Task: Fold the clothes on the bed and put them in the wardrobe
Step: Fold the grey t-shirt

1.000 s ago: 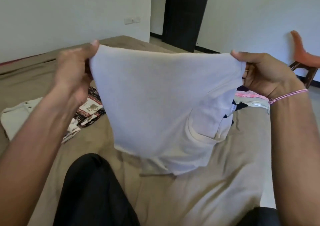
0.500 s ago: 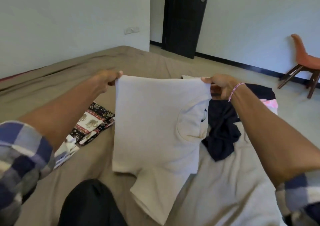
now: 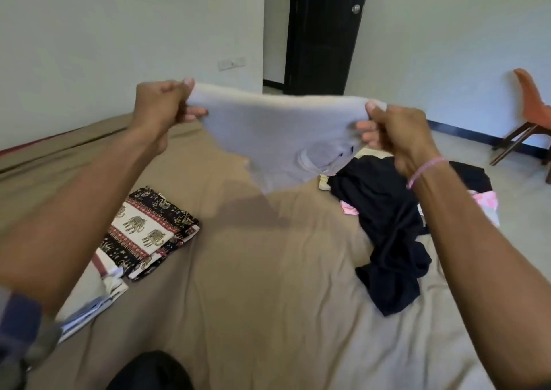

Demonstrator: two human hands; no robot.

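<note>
The left hand (image 3: 161, 106) at 10 o'clock and the right hand (image 3: 396, 133) at 2 o'clock each pinch a top corner of the white T-shirt (image 3: 277, 130), stretched in the air above the bed (image 3: 268, 294). A folded elephant-print cloth (image 3: 149, 231) lies at 8 o'clock and a crumpled black garment (image 3: 387, 225) at 3 o'clock.

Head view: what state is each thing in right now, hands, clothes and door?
White shirt, held up, stretched between both hands, hanging above the bed.
Left hand, pinching one top corner.
Right hand, pinching the other top corner.
Elephant-print cloth, folded, lying on the bed.
Black garment, unfolded, crumpled on the bed.
Door, looks open; gap at its left.
</note>
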